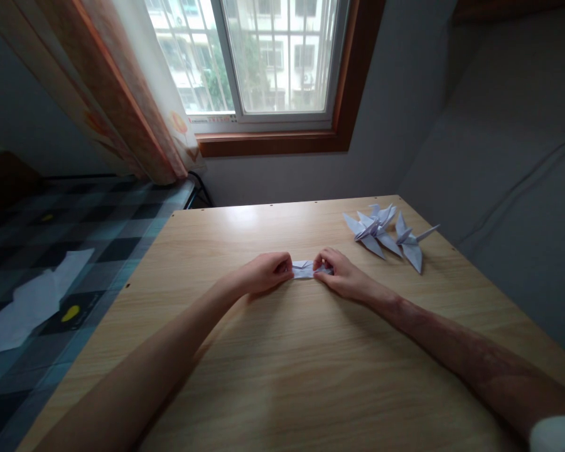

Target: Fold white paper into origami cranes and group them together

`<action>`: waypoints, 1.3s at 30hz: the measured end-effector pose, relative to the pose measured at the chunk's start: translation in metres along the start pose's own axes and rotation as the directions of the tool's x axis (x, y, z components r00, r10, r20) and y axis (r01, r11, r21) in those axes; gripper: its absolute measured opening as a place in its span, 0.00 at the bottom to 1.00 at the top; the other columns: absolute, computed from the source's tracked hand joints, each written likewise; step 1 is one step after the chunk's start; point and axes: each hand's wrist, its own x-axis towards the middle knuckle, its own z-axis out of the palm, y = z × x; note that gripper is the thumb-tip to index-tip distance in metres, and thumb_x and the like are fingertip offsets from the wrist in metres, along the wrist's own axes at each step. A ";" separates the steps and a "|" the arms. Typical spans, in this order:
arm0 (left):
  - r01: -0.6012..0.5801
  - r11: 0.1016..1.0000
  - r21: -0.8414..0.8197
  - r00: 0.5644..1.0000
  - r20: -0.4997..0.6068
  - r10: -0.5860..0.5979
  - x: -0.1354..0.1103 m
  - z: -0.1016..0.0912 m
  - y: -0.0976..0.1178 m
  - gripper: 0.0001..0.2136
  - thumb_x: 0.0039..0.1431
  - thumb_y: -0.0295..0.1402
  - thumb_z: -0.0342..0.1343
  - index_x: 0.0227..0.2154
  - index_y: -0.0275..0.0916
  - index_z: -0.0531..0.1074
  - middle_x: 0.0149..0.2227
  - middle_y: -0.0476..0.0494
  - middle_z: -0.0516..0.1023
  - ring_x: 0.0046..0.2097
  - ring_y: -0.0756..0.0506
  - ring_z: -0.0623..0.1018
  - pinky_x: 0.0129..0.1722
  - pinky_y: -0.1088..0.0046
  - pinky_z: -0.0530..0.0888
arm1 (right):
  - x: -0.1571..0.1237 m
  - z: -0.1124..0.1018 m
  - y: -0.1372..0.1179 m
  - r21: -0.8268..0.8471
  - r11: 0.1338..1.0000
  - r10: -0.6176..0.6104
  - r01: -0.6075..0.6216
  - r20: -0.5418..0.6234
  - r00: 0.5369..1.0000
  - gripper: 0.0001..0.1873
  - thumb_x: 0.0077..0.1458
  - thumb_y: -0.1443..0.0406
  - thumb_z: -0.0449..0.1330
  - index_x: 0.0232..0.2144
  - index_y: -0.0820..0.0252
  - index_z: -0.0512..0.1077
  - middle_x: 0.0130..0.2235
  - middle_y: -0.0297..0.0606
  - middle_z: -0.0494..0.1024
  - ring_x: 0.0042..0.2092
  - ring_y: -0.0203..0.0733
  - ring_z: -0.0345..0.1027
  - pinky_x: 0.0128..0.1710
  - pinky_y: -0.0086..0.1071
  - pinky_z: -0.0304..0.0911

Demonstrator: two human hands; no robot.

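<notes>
A small piece of folded white paper point(303, 270) lies between my hands, just over the middle of the wooden table. My left hand point(269, 271) pinches its left end with curled fingers. At the other end, my right hand point(339, 272) grips the paper between thumb and fingers. A crease or flap shows on the paper's middle, while both ends are partly covered by my fingers. Beyond my right hand, several folded white paper cranes point(375, 230) sit clustered, with one paper crane point(408, 242) at their right side.
The wooden table point(273, 364) stretches under both forearms. On the left, a bed with a checked cover point(122, 207) carries loose white paper sheets point(32, 304). A window point(277, 63) and a curtain point(136, 94) are behind the table. A white rounded object point(558, 433) pokes in at bottom right.
</notes>
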 end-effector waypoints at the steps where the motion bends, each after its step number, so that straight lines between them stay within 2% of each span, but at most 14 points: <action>1: -0.008 1.000 -0.004 1.000 0.006 0.008 0.000 0.000 -0.001 0.11 0.65 0.43 0.59 0.35 0.39 0.75 0.30 0.51 0.70 0.31 0.49 0.65 0.31 0.73 0.61 | 0.000 -0.002 0.001 0.011 1.000 -0.001 0.001 0.018 1.000 0.06 0.58 0.71 0.66 0.36 0.56 0.75 0.40 0.36 0.76 0.42 0.44 0.67 0.45 0.37 0.61; 8: -0.053 0.998 0.023 0.998 0.038 0.052 -0.004 -0.007 0.005 0.12 0.67 0.42 0.56 0.35 0.39 0.75 0.31 0.50 0.72 0.32 0.49 0.67 0.33 0.73 0.63 | 0.000 -0.017 -0.005 0.067 0.998 0.009 -0.018 0.136 0.991 0.09 0.57 0.73 0.61 0.39 0.56 0.75 0.42 0.37 0.75 0.46 0.45 0.68 0.49 0.37 0.63; 19: -0.079 0.997 -0.012 0.992 0.097 0.080 -0.007 -0.015 0.001 0.11 0.68 0.41 0.55 0.41 0.38 0.75 0.34 0.49 0.73 0.34 0.48 0.69 0.35 0.74 0.66 | 0.001 -0.031 -0.007 0.099 0.995 -0.022 0.001 0.207 0.978 0.11 0.58 0.73 0.60 0.41 0.55 0.76 0.44 0.38 0.77 0.46 0.46 0.70 0.50 0.38 0.67; 23: -0.115 0.991 0.062 0.988 0.111 0.107 -0.011 -0.019 0.011 0.08 0.64 0.37 0.57 0.42 0.40 0.74 0.33 0.49 0.75 0.32 0.48 0.71 0.32 0.73 0.64 | 0.002 -0.031 -0.008 0.090 0.996 -0.045 0.026 0.212 0.976 0.11 0.59 0.73 0.59 0.41 0.56 0.77 0.44 0.38 0.76 0.46 0.46 0.70 0.50 0.38 0.66; 25: -0.145 0.977 0.155 0.989 0.039 0.140 -0.012 -0.016 0.017 0.08 0.61 0.35 0.61 0.41 0.40 0.74 0.34 0.49 0.77 0.32 0.47 0.72 0.32 0.72 0.65 | 0.002 -0.031 -0.009 0.086 0.996 -0.049 0.030 0.220 0.974 0.11 0.59 0.72 0.59 0.41 0.56 0.77 0.43 0.38 0.75 0.45 0.46 0.69 0.49 0.38 0.66; 27: -0.196 0.945 0.262 0.970 -0.091 0.227 -0.012 -0.010 0.022 0.11 0.58 0.35 0.64 0.44 0.40 0.75 0.38 0.46 0.80 0.35 0.45 0.75 0.35 0.70 0.68 | 0.001 -0.031 -0.010 0.088 0.996 -0.049 0.030 0.219 0.975 0.11 0.59 0.72 0.58 0.41 0.56 0.76 0.43 0.37 0.75 0.45 0.46 0.69 0.49 0.37 0.65; 29: -0.286 0.891 0.354 0.922 -0.151 0.356 -0.010 -0.003 0.022 0.12 0.63 0.36 0.63 0.48 0.41 0.77 0.43 0.43 0.82 0.39 0.44 0.78 0.39 0.68 0.71 | 0.000 -0.031 -0.011 0.094 0.995 -0.046 0.027 0.209 0.977 0.11 0.59 0.72 0.58 0.41 0.56 0.77 0.43 0.37 0.75 0.45 0.46 0.69 0.49 0.37 0.65; 33: -0.421 0.778 0.467 0.853 -0.087 0.514 -0.006 0.006 0.011 0.11 0.75 0.38 0.55 0.50 0.44 0.81 0.48 0.41 0.83 0.43 0.44 0.82 0.46 0.66 0.74 | -0.001 -0.031 -0.012 0.093 0.995 -0.047 0.030 0.188 0.981 0.11 0.59 0.72 0.59 0.41 0.56 0.77 0.42 0.37 0.76 0.44 0.45 0.70 0.47 0.36 0.65; 36: -0.453 0.725 0.519 0.834 -0.041 0.550 -0.004 0.008 0.004 0.15 0.80 0.37 0.49 0.48 0.42 0.82 0.47 0.40 0.84 0.43 0.45 0.82 0.47 0.66 0.75 | 0.000 -0.030 -0.013 0.078 0.995 -0.079 0.066 0.178 0.981 0.12 0.58 0.74 0.60 0.41 0.56 0.78 0.41 0.36 0.77 0.42 0.43 0.69 0.45 0.35 0.64; 39: -0.447 0.709 0.546 0.828 -0.046 0.559 -0.004 0.008 0.002 0.16 0.80 0.37 0.48 0.47 0.41 0.82 0.47 0.38 0.84 0.44 0.44 0.82 0.47 0.65 0.75 | 0.000 -0.028 -0.014 0.066 0.992 -0.118 0.109 0.152 0.981 0.10 0.59 0.73 0.61 0.39 0.57 0.79 0.39 0.35 0.77 0.40 0.42 0.69 0.42 0.34 0.63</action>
